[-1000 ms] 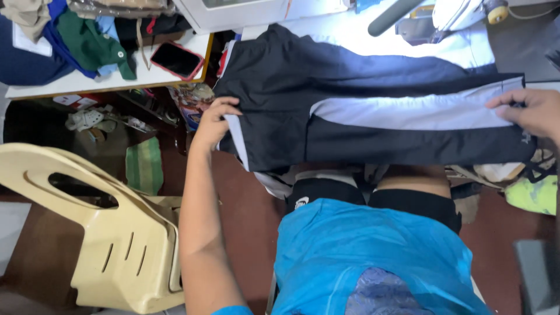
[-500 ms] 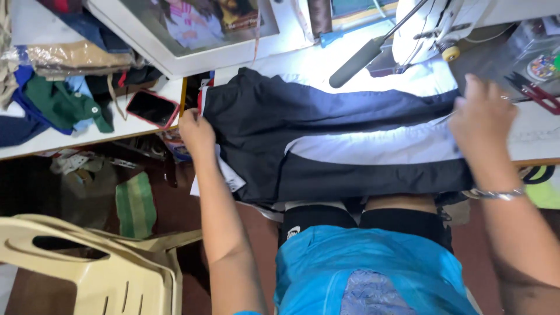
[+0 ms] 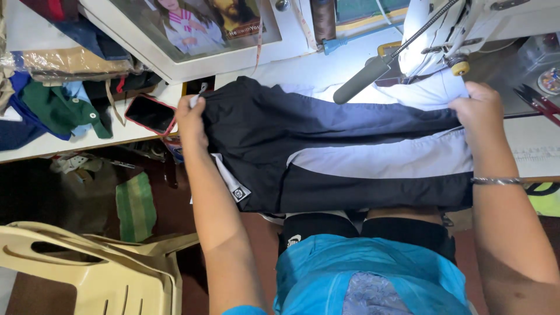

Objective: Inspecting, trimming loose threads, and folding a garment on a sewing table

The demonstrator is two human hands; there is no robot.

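Observation:
A dark navy garment (image 3: 326,134) with a pale grey panel lies stretched across the sewing table in front of me, folded over on itself. My left hand (image 3: 191,119) grips its left end near the table's corner. My right hand (image 3: 479,111) holds its right end, close under the white sewing machine (image 3: 443,29). A metal bangle sits on my right wrist. The garment's lower edge hangs over the table toward my lap.
A phone in a red case (image 3: 150,114) lies on the side table left of my left hand, beside piled clothes (image 3: 52,108). Scissors (image 3: 539,102) rest at the far right. A cream plastic chair (image 3: 99,268) and a green cloth (image 3: 135,207) are at lower left.
Both hands have carried the garment's ends further up the table, toward the sewing machine. My right hand came in from the far right edge to under the machine.

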